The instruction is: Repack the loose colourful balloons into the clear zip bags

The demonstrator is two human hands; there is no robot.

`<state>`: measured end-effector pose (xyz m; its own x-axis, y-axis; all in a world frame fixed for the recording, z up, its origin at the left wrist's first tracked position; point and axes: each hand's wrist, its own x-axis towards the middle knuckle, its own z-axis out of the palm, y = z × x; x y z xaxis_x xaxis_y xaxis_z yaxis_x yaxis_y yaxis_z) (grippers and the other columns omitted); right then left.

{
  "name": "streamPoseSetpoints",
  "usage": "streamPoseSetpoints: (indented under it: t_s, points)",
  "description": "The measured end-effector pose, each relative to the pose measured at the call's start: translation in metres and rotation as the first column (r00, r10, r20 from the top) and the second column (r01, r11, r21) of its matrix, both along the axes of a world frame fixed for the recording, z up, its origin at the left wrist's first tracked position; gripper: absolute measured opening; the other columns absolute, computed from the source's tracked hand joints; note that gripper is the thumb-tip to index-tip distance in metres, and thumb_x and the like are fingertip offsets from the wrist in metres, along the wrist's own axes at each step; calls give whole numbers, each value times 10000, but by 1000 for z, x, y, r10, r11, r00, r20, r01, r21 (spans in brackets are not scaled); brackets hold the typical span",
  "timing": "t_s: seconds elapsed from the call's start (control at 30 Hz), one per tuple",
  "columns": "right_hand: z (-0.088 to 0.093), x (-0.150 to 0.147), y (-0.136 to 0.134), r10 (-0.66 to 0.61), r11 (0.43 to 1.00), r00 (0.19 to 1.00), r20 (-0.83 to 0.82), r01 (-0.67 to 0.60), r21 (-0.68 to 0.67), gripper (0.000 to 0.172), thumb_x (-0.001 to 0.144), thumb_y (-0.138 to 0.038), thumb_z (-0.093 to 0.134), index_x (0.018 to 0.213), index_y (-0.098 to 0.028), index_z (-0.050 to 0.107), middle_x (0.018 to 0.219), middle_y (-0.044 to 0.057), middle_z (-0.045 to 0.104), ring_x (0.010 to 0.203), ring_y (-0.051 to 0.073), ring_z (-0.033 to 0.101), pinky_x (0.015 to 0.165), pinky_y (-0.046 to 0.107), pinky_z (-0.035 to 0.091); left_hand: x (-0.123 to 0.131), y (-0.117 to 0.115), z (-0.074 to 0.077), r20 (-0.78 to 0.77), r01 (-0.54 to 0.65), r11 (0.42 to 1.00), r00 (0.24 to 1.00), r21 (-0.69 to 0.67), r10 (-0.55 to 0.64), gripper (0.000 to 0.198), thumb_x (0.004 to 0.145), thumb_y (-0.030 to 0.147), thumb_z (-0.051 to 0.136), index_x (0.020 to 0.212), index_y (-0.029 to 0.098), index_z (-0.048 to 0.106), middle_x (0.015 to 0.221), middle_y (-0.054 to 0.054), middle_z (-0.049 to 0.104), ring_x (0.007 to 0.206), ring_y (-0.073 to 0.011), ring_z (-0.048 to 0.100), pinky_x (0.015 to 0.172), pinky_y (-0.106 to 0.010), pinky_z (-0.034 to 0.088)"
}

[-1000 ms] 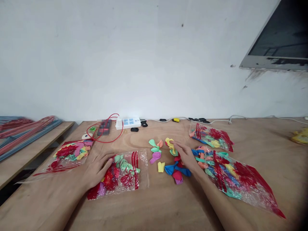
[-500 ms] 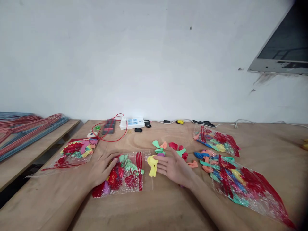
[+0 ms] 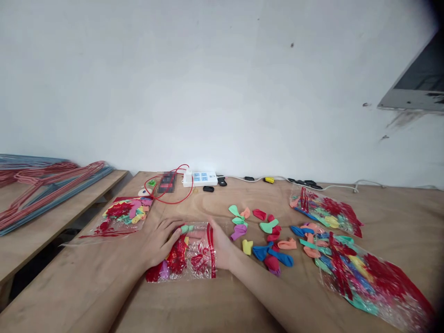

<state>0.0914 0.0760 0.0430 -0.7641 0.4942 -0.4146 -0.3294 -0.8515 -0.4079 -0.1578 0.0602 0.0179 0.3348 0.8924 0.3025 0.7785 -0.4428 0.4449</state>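
Note:
A clear plastic bag (image 3: 199,263) with red print lies in front of me, holding green, red and purple balloons. My left hand (image 3: 161,243) rests over its left end, gripping it with the fingers at the far edge and the thumb on top. My right hand (image 3: 224,249) reaches in at the right end. Its stretched fingers show through the plastic, close to a bit of yellow (image 3: 186,241); whether they touch it I cannot tell. Right of this hand lie loose balloons: a yellow balloon (image 3: 247,247), a purple balloon (image 3: 239,231), blue balloons (image 3: 262,251) and several others.
More bags of balloons lie around: a left bag (image 3: 126,212), a far right bag (image 3: 328,210) and a large near right bag (image 3: 367,273). A white power strip (image 3: 204,178) with a red cable stands by the wall. Hangers (image 3: 52,189) cover a neighbouring table at left.
My right hand has moved left, and its fingers are now inside the bag. The yellow balloon beside its fingers has left the bag's mouth. The view has shifted slightly left.

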Motion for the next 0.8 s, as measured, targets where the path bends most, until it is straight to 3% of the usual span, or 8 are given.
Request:
streamPoseSetpoints:
  t_s: [0.13, 0.3, 0.47, 0.6, 0.73, 0.8]
  points:
    - [-11, -15, -3, 25, 998, 1000, 18, -24, -54, 804, 995, -825, 374, 1237, -119, 672, 996, 177, 802, 914, 348, 791, 900, 518, 608, -2, 1, -4, -12, -2, 1000, 1000, 13, 2, 416, 1154, 475, 383, 1398, 306, 674, 1463, -32, 676, 1408, -250, 568, 1278, -516, 379]
    - [-11, -4, -8, 77, 996, 997, -27, -78, -44, 855, 1003, -846, 272, 1265, -133, 663, 1000, 168, 802, 915, 348, 788, 912, 547, 597, -2, 2, -3, -3, -1, 999, 1000, 50, 1, 412, 1142, 489, 400, 1359, 301, 695, 1415, -28, 710, 1349, -259, 619, 1230, -511, 445]
    - [2, 20, -12, 109, 974, 993, -53, -96, 206, 710, 1097, -706, 283, 1386, -152, 621, 1118, 153, 794, 997, 297, 783, 1001, 489, 561, -1, 2, -3, -16, -7, 999, 1000, 37, 8, 412, 1149, 495, 386, 1373, 311, 680, 1431, -21, 702, 1375, -262, 603, 1247, -532, 420]
    - [13, 55, -15, 136, 914, 981, 140, -179, 365, 800, 1022, -800, 444, 1516, -178, 535, 1199, 170, 771, 1014, 292, 786, 984, 468, 572, -3, 4, -8, -8, 2, 999, 1000, 42, -1, 419, 1149, 491, 383, 1385, 310, 679, 1437, -32, 697, 1370, -262, 603, 1257, -530, 409]
    - [18, 93, -20, -78, 834, 904, 420, -172, 524, 823, 970, -807, 564, 1537, -210, 551, 1361, 194, 714, 1016, 292, 784, 910, 460, 613, -3, 5, -7, -5, 8, 1000, 1000, 26, -8, 430, 1153, 495, 369, 1390, 308, 675, 1441, -26, 693, 1370, -256, 603, 1253, -513, 416]
    - [16, 112, -21, -260, 712, 839, 478, -167, 682, 722, 987, -754, 593, 1458, -209, 636, 1370, 174, 722, 1004, 277, 778, 864, 418, 617, -3, 4, -6, -23, 6, 999, 1000, 33, -5, 429, 1150, 503, 372, 1384, 313, 677, 1438, -18, 696, 1375, -259, 602, 1269, -522, 394]
